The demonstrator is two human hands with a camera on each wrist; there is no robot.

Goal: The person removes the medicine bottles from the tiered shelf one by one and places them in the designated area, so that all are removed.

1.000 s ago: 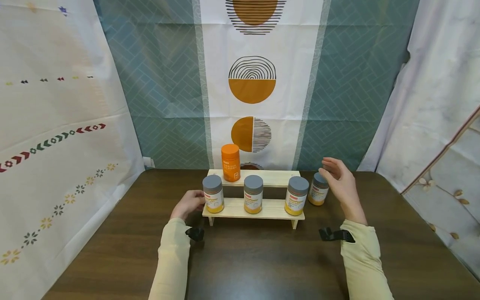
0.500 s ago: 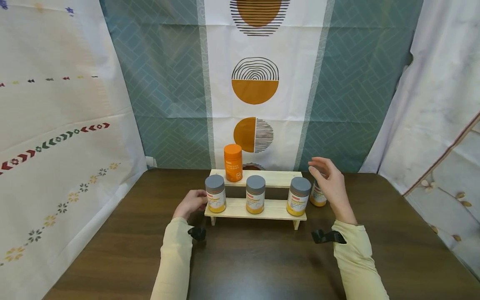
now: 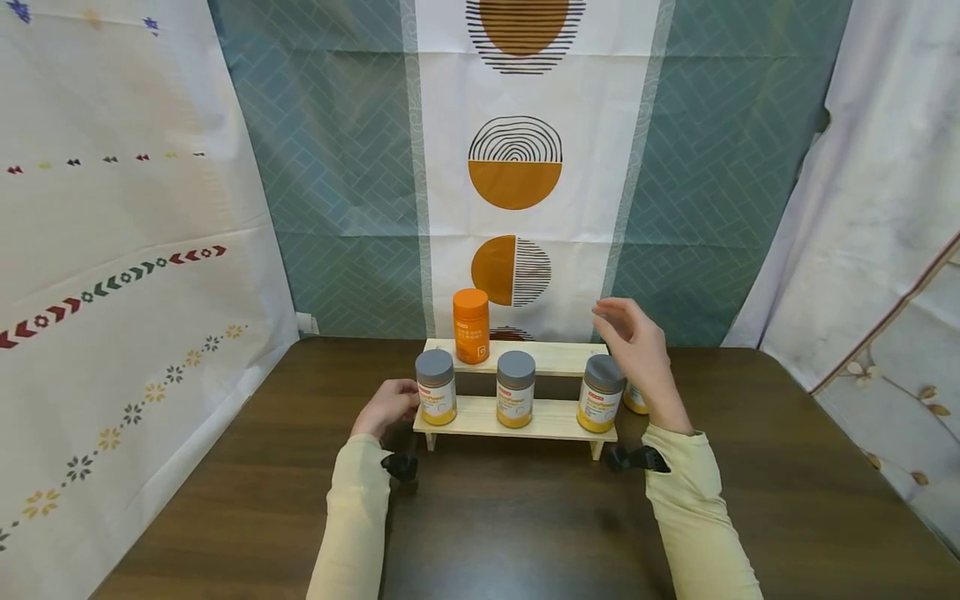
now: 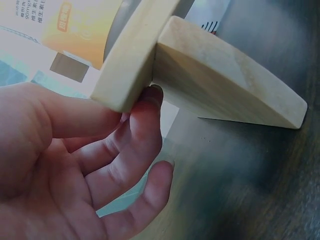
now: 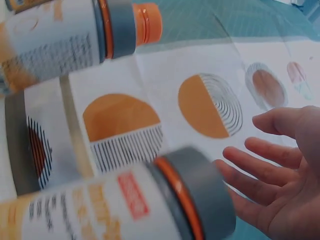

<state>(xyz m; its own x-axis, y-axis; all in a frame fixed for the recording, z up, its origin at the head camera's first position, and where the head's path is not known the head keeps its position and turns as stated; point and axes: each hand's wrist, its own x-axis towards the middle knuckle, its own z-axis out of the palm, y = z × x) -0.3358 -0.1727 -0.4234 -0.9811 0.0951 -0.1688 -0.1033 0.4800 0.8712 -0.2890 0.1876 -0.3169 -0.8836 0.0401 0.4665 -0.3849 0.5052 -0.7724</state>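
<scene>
A two-step wooden display shelf (image 3: 476,413) stands on the table, carrying three grey-lidded supplement jars on its lower step: left (image 3: 437,404), middle (image 3: 515,404) and right (image 3: 597,406). On the upper step stands an orange bottle (image 3: 471,333). My left hand (image 3: 386,407) holds the shelf's left end; the left wrist view shows thumb and index finger pinching the lower board (image 4: 132,65). My right hand (image 3: 639,354) is raised above and beside the right jar, fingers spread and holding nothing, as the right wrist view confirms. Another grey-lidded jar (image 3: 634,400) is partly hidden behind this hand.
The shelf rests on a dark brown wooden table (image 3: 510,517). A teal and white patterned cloth (image 3: 360,208) hangs behind it. White cloths hang at the left (image 3: 135,333) and right (image 3: 885,208) sides.
My right hand has moved left and slightly up, from over the jar on the table to beside the shelf's right jar. My left hand stays on the shelf; the view has shifted a little.
</scene>
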